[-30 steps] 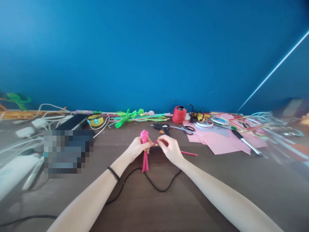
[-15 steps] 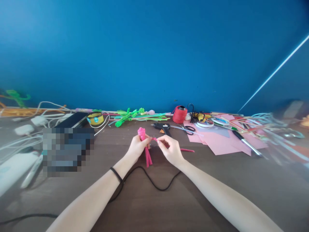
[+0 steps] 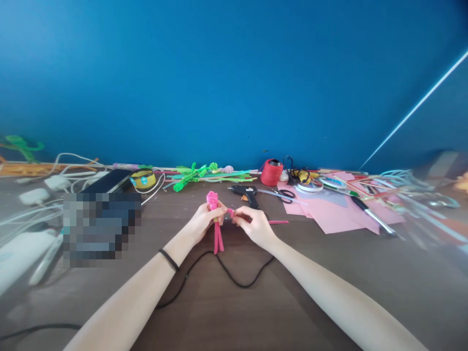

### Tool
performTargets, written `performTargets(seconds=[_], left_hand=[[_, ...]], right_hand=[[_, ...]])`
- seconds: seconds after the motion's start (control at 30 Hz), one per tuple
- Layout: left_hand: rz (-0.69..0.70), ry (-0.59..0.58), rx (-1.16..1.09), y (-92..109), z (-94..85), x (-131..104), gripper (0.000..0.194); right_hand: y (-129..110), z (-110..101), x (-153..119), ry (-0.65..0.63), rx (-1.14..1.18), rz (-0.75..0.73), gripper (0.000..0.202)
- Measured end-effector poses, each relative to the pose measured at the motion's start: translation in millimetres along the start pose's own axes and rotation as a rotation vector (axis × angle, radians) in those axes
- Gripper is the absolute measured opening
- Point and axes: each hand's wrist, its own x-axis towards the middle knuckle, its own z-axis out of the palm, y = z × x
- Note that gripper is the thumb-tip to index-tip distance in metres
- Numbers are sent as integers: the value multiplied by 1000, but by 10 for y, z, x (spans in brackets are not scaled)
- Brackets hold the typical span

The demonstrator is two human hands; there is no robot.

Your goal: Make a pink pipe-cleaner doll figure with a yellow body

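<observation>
My left hand [image 3: 205, 220] is closed around the middle of a pink pipe cleaner figure [image 3: 212, 199]. Its coiled top rises above my thumb, and two straight pink strands [image 3: 218, 240] hang below. A short curled pink piece [image 3: 230, 213] sticks out to the right of the figure, and my right hand [image 3: 253, 225] pinches its end between thumb and fingertips. Behind my right hand, a loose pink pipe cleaner [image 3: 279, 222] lies on the table. Just beyond my hands rests a black glue gun [image 3: 247, 194].
A black cord [image 3: 239, 284] snakes across the table in front. Green pipe cleaners [image 3: 190, 176], a red spool of thread [image 3: 271, 172], scissors [image 3: 286, 196] and pink paper [image 3: 338, 218] lie along the back and right. Phones [image 3: 106, 185], chargers [image 3: 34, 196] and white cables crowd the left.
Both hands have shifted slightly left with the pink figure. The pink piece between them, stretched fairly straight before, now bends in a curl.
</observation>
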Motion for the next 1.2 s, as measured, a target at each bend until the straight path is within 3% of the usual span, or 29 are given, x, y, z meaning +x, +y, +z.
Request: performTargets(seconds=[0.3, 0.53, 0.97, 1.2], left_hand=[[-29, -136, 34, 44, -18, -6, 16], [-5, -122, 189, 53, 38, -27, 15], [75, 130, 426, -48, 142, -17, 17], [103, 203, 285, -51, 151, -12, 17]], right_hand=[[44, 1, 14, 34, -54, -47, 12], [41, 1, -12, 143, -59, -46, 13], [-22, -4, -30, 259, -243, -152, 15], [-42, 14, -41, 218, -162, -135, 17]])
